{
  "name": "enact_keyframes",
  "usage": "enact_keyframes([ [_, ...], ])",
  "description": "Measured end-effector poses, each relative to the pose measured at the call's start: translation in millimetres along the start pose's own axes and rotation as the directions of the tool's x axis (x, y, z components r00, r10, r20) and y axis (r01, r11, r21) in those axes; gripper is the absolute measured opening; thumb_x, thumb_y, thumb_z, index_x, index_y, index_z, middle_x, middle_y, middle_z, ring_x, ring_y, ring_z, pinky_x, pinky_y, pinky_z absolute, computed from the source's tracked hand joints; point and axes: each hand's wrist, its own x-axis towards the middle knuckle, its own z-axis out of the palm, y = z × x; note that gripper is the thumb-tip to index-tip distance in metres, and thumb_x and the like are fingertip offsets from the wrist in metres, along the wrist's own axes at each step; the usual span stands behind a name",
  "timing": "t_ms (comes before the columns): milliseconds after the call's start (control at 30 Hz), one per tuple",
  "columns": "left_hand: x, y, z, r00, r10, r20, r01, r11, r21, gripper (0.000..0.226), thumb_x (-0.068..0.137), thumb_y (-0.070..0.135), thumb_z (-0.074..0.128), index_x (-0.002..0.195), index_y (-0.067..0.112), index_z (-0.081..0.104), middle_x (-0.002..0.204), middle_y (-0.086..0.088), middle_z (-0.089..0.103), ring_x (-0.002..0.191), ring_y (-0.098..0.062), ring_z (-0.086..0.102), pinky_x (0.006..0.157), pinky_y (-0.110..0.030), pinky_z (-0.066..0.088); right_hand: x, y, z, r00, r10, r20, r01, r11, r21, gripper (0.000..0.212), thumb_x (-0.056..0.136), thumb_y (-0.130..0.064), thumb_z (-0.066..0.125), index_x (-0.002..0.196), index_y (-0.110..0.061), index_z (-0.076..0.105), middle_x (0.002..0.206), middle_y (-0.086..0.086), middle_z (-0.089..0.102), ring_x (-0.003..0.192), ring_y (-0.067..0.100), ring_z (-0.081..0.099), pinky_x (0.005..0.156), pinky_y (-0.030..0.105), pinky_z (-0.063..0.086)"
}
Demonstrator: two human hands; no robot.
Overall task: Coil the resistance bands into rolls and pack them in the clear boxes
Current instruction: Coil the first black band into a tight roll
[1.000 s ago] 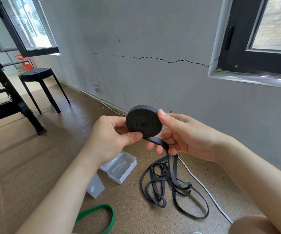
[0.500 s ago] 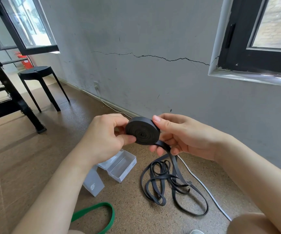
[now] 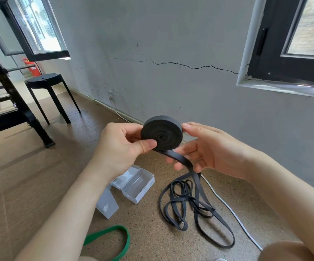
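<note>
Speckled floor (image 3: 30, 176), cracked grey wall (image 3: 171, 34), two windows (image 3: 293, 34), one stool (image 3: 45, 80). Left hand (image 3: 122, 146) pinches one half-coiled black band (image 3: 161, 135) mid-air, right hand (image 3: 212, 149) grips rim and tail. One green band (image 3: 126, 240) and one open box (image 3: 139, 185) lie below.

The left forearm (image 3: 73, 210) and right forearm (image 3: 276, 187) are bare, the left hand (image 3: 122, 146) and right hand (image 3: 214, 149) bare too, nails (image 3: 151, 146) short; one bare knee (image 3: 288, 251).

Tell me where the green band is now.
In the head view, the green band lies on the floor at bottom centre-left, just in front of the clear lid.
</note>
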Motion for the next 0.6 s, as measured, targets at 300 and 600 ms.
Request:
enact_keyframes([
  [300, -3, 3, -5, 0.993, 0.072, 0.088, -0.102, 0.910, 0.402, 0.016, 0.074, 0.017, 0.079, 0.084, 0.028, 0.076, 0.068, 0.016, 0.068, 0.073, -0.002, 0.061, 0.060, -0.011, 0.045, -1, 2, 14, 0.950, -0.285, -0.127, 0.213, 0.890, -0.403, 0.024, 0.079, -0.031, 0.072, 0.095, -0.019, 0.060, 0.095, 0.018, 0.062, 0.070, 0.027, 0.073, 0.044, 0.027, 0.043],
  [600, -2, 0, -2, 0.979, 0.154, 0.132, -0.200, 0.844, 0.498, 0.010, 0.077, 0.016, 0.075, 0.085, 0.021, 0.072, 0.073, 0.006, 0.064, 0.073, -0.012, 0.056, 0.062, -0.017, 0.040, 2, 5, 16, 0.965, -0.227, -0.134, 0.194, 0.955, -0.223, 0.017, 0.082, -0.033, 0.066, 0.085, -0.017, 0.061, 0.091, 0.024, 0.062, 0.073, 0.036, 0.072, 0.045, 0.022, 0.046],
])
